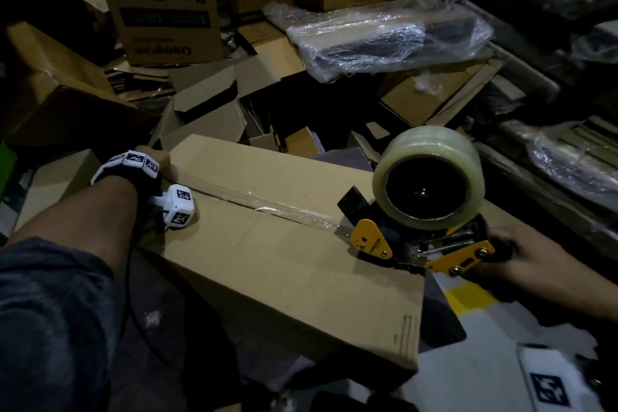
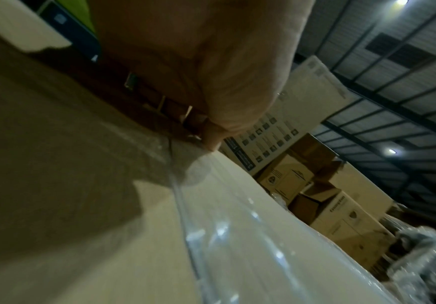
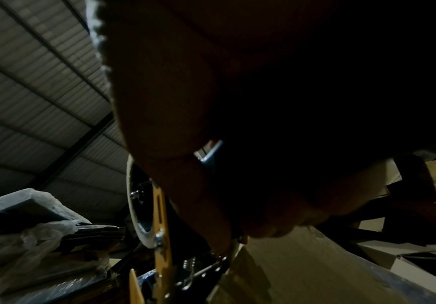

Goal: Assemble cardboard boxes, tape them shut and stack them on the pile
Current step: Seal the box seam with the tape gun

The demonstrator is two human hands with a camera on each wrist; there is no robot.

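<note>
A closed brown cardboard box [image 1: 267,261] lies in front of me, with a strip of clear tape [image 1: 267,207] running along its top seam. My left hand [image 1: 160,162] holds the box's far left end: the thumb lies on top beside the tape's start, and the fingers go over the edge out of sight. The left wrist view shows the thumb tip [image 2: 211,142] on the cardboard [image 2: 81,205] by the tape [image 2: 237,236]. My right hand [image 1: 521,257] grips the handle of a yellow tape dispenser [image 1: 371,241], which carries a clear roll [image 1: 431,147] and rests on the seam at the right. The yellow frame [image 3: 159,236] also shows in the right wrist view.
Open, flattened boxes [image 1: 207,110] crowd the floor behind. A tall printed carton [image 1: 160,3] stands at the back left. A plastic-wrapped bundle [image 1: 384,40] lies at the back right, with more wrapped stock [image 1: 568,160] along the right. Pale floor with a yellow patch [image 1: 468,298] shows below the dispenser.
</note>
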